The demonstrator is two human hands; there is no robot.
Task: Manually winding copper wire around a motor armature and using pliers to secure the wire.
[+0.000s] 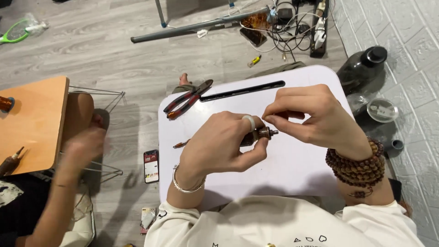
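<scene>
My left hand [224, 144] is closed around a small brown motor armature [261, 134] with a metal shaft pointing right, held just above the white lap table [292, 169]. A pale ring sits on one finger and a thin bangle on the wrist. My right hand [311, 116] pinches at something very fine right above the armature; a thin wire there is too small to make out. Brown bead bracelets wrap the right wrist.
Red-handled pliers [187, 99] lie at the table's far left corner, a small brown tool [181, 144] at its left edge. A phone [151, 165] lies on the floor. Another person's hand [84, 146] moves beside an orange table [34, 121]. A dark jug [363, 68], cables [292, 27].
</scene>
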